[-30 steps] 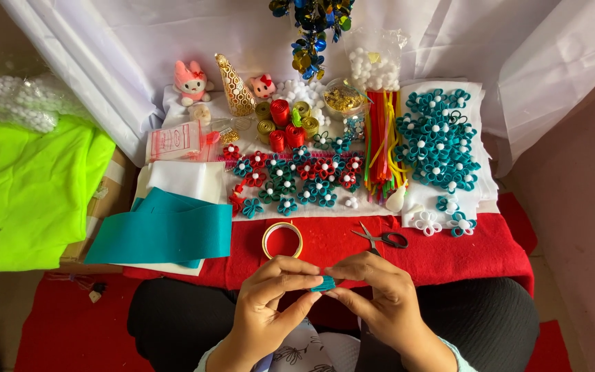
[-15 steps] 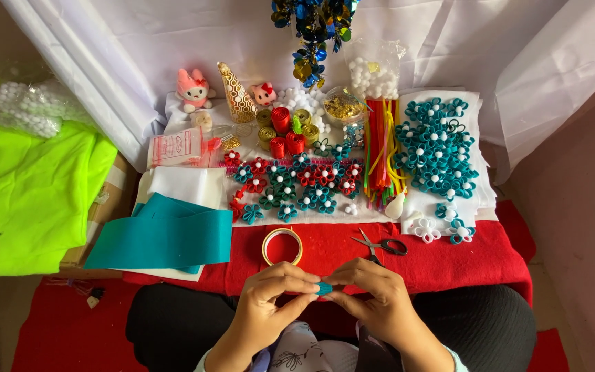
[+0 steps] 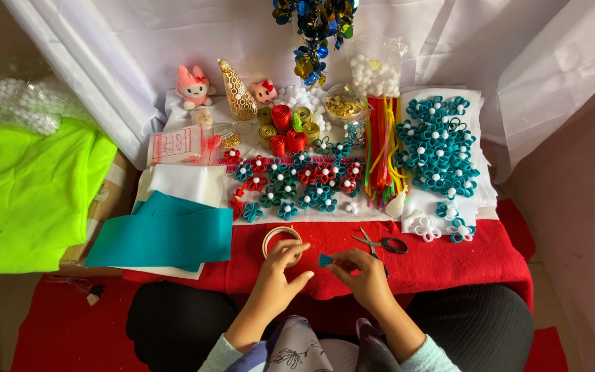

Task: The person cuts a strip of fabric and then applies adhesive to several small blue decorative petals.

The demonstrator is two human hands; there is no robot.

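Right hand (image 3: 361, 274) pinches a small teal felt piece (image 3: 326, 260); left hand (image 3: 280, 270) — fingers loosely curled — overlaps the tape roll (image 3: 275, 236), partly hiding it.

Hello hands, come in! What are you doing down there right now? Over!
Left hand on the tape roll, fingers open. Right hand pinching a small teal felt piece. Scissors beside the right hand, untouched.

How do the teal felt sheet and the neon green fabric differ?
The teal felt sheet is darker and smaller, lying on white sheets at the red cloth's edge; the neon green fabric is bright, larger, draped further left over a box. Both are soft flat material, untouched by either hand.
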